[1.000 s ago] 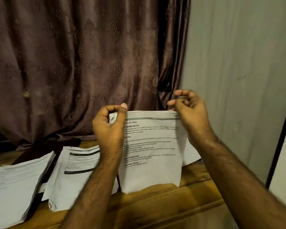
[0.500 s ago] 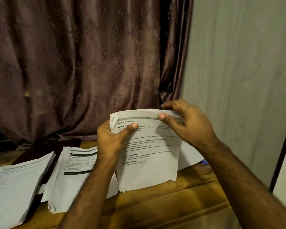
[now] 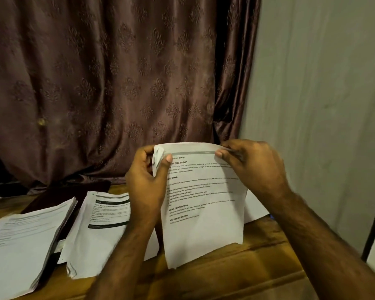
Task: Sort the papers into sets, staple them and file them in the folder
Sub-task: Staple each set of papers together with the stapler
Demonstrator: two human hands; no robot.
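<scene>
A set of printed papers (image 3: 204,213) stands upright above the wooden table, its lower edge near the tabletop. My left hand (image 3: 145,182) grips its top left corner, where the sheets are folded over. At the top right edge, my right hand (image 3: 253,169) pinches the sheets between thumb and fingers. A thick stack of papers (image 3: 20,245) lies at the left. Another stack (image 3: 100,230) with a dark header bar lies in the middle. A dark folder (image 3: 59,198) lies partly under both stacks. No stapler is visible.
The wooden table (image 3: 236,276) runs across the bottom, its front edge close to me. A brown patterned curtain (image 3: 117,83) hangs behind it and a pale wall (image 3: 323,105) stands at the right. More white paper (image 3: 256,206) lies behind the held set.
My right hand came down from above the sheets onto their top right edge and now pinches it. The left hand kept its hold on the left corner.
</scene>
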